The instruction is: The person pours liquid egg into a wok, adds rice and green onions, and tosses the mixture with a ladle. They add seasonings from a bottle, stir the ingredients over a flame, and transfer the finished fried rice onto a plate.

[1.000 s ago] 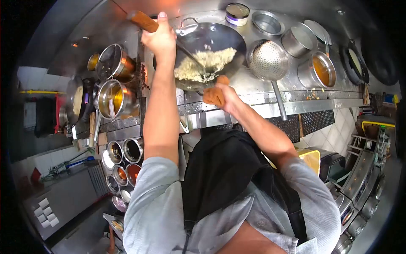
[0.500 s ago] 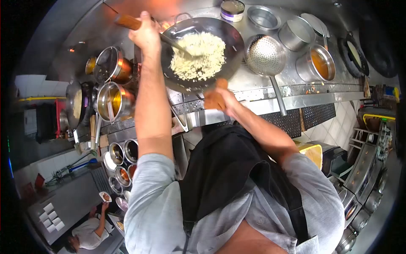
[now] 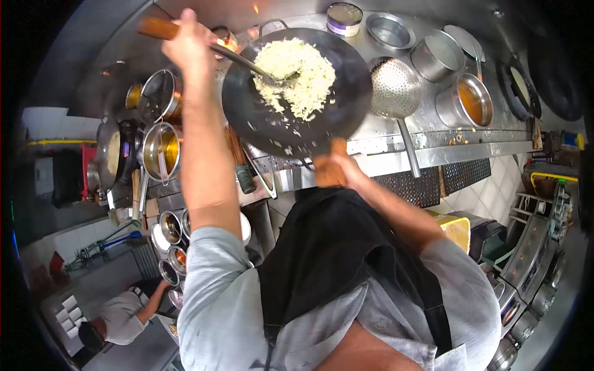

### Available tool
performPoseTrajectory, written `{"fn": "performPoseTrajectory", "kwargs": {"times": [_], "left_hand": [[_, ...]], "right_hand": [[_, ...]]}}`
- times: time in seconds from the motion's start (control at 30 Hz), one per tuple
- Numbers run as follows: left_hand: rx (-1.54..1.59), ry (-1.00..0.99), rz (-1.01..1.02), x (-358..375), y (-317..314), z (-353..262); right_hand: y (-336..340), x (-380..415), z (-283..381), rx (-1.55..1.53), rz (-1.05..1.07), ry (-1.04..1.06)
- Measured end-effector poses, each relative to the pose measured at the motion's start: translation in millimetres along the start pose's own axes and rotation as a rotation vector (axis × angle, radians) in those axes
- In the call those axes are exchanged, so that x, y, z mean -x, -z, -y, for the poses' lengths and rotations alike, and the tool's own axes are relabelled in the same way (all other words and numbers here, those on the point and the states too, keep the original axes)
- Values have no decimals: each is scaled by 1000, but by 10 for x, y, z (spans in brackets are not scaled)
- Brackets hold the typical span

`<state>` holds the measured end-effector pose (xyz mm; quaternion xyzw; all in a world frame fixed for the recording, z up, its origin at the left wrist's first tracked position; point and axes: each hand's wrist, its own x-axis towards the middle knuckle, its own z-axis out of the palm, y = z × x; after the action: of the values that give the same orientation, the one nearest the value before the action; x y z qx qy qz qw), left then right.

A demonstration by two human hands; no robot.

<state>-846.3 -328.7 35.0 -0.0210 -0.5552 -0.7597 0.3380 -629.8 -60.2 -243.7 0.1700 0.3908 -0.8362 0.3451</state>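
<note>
My left hand (image 3: pixel 190 48) is closed around a ladle (image 3: pixel 235 59) by its wooden handle, at the upper left. The ladle's bowl end rests in pale, rice-like food (image 3: pixel 309 77) inside a dark wok (image 3: pixel 349 86). At the wok's near side, my right hand (image 3: pixel 350 170) is closed on a brown cloth (image 3: pixel 329 170) at the wok's edge; the wok's grip under it is hidden. The wok is tilted, with scattered grains on its near inner wall. A perforated strainer (image 3: pixel 396 88) lies just right of the wok.
Right of the strainer stand a metal pot (image 3: pixel 437 57) and a pot of orange liquid (image 3: pixel 472 102). Several pots and sauce containers (image 3: pixel 170 227) are at the left. A co-worker (image 3: pixel 120 318) bends over a counter at the lower left.
The wok has come nearer and tilted, with my right hand and the cloth moving down. My left hand has shifted up and left with the ladle. The co-worker's arm has moved toward the sauce containers.
</note>
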Motion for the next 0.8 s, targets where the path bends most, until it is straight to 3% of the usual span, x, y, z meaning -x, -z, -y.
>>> {"fn": "performPoseTrajectory", "kwargs": {"times": [0.07,0.1,0.13,0.2,0.27,0.3,0.33,0.4,0.43,0.5,0.57,0.6,0.67,0.73,0.8], "left_hand": [[44,48,45,-119,-91,-512],[4,30,-120,70,-415,-868],[10,-19,-86,128,-508,-977],[95,41,90,87,-458,-993],[-35,-54,-45,411,-787,-972],[-90,-166,215,301,-554,-597],[38,-118,114,426,-622,-375],[-215,-56,146,727,-546,216],[-57,31,150,748,-426,525],[-44,101,82,443,-269,586],[-52,133,-10,235,-259,362],[-12,99,9,204,-200,288],[-232,-89,36,358,-175,361],[-109,49,93,275,-65,862],[-51,53,95,43,-216,699]], "right_hand": [[413,77,-197,159,-40,47],[358,100,-154,131,-51,69],[213,139,-36,102,-63,92],[-271,-14,409,-139,-76,-141],[-473,-460,590,-122,-119,-71],[-532,-574,630,-126,-119,-62],[-565,-679,650,-134,-144,-58],[-485,-884,634,-131,-161,-59],[-378,-1019,555,-114,-96,-25],[-289,-1167,437,-105,-23,13],[-198,-1195,440,5,-114,26],[-226,-1087,522,5,-116,40],[-245,-720,532,10,-128,84],[-106,-472,377,-47,-152,77],[148,-286,250,7,-222,73]]}}
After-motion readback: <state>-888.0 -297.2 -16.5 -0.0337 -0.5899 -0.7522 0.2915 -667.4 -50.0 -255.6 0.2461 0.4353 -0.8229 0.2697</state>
